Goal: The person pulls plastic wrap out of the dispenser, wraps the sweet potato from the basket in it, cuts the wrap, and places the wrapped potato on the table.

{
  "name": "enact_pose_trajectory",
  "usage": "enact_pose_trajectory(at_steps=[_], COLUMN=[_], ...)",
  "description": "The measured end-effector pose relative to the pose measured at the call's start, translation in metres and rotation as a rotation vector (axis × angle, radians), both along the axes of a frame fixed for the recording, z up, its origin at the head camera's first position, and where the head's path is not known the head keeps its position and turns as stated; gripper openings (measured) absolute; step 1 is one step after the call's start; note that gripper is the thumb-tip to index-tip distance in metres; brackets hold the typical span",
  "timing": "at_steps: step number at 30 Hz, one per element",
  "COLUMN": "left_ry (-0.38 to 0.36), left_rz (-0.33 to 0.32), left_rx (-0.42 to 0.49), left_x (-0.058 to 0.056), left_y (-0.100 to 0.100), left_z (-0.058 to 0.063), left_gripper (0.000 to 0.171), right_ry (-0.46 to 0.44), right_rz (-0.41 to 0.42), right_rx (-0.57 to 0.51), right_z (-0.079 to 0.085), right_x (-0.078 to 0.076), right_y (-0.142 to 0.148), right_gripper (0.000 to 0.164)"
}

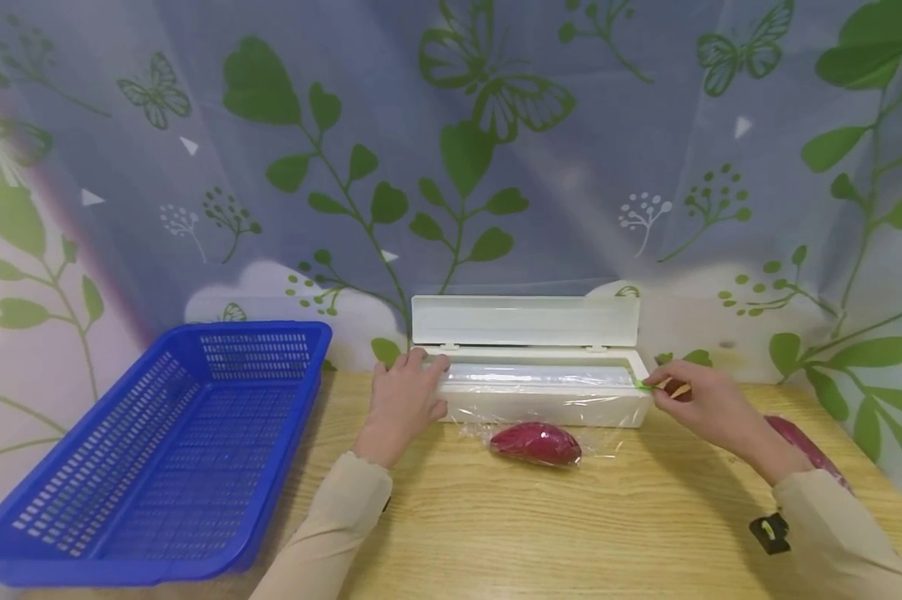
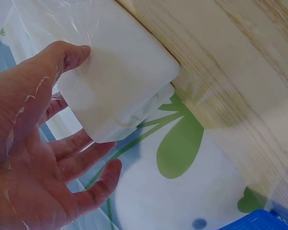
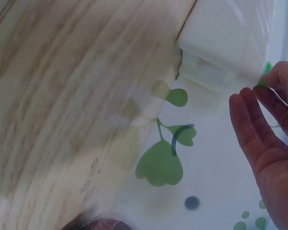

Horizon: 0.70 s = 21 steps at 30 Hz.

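Observation:
A white plastic wrap dispenser [image 1: 462,407] stands against the curtain with its lid [image 1: 526,322] raised and a roll of clear film inside. My left hand [image 1: 408,402] grips its left end; in the left wrist view the thumb lies on the front wall and the fingers reach round the other side. At the right end, my right hand [image 1: 709,407] pinches a small green slide cutter [image 3: 266,74] between thumb and forefinger. Film hangs over the front edge onto the table and covers a reddish-purple sweet potato [image 1: 537,443] lying before the dispenser.
To the left is a large blue plastic basket [image 1: 271,467] with perforated walls. Another reddish-purple sweet potato [image 1: 807,446] lies at the right, partly hidden by my right forearm. A leaf-patterned curtain [image 1: 571,183] rises right behind the wooden table [image 1: 496,533].

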State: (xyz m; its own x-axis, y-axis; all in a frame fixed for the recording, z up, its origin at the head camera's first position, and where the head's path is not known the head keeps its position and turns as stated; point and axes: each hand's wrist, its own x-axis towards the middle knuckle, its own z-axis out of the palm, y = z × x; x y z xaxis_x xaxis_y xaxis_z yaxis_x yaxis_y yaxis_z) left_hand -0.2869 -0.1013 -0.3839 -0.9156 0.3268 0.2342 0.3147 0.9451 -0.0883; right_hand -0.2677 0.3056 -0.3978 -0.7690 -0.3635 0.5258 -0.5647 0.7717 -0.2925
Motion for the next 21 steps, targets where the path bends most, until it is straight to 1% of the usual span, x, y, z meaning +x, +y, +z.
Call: enact_pose_trajectory(at_steps=[2, 9, 13, 17, 21], left_ry=[0.003, 0.006, -0.001, -0.005, -0.005], left_rz=[0.0, -0.007, -0.007, -0.006, -0.006], left_rx=[0.001, 0.011, 0.012, 0.004, 0.002], left_x=[0.0003, 0.0006, 0.0007, 0.0004, 0.0004], left_y=[-0.0002, -0.0002, -0.0004, -0.0007, -0.0014], left_z=[-0.0003, 0.0005, 0.0011, 0.0009, 0.0006], left_gripper=[0.053, 0.053, 0.053, 0.054, 0.054], right_ry=[-0.009, 0.016, 0.006, 0.001, -0.005], right_rz=[-0.003, 0.005, 0.01, 0.004, -0.006], right_rx=[-0.006, -0.019, -0.039, -0.031, -0.046], right_z=[0.001, 0.0012, 0.001, -0.0011, -0.0027], right_x=[0.0005, -0.0011, -0.0008, -0.0008, 0.0057], right_y=[-0.0001, -0.0023, 0.0, 0.0024, 0.0044], right_gripper=[0.018, 0.02, 0.021, 0.021, 0.019])
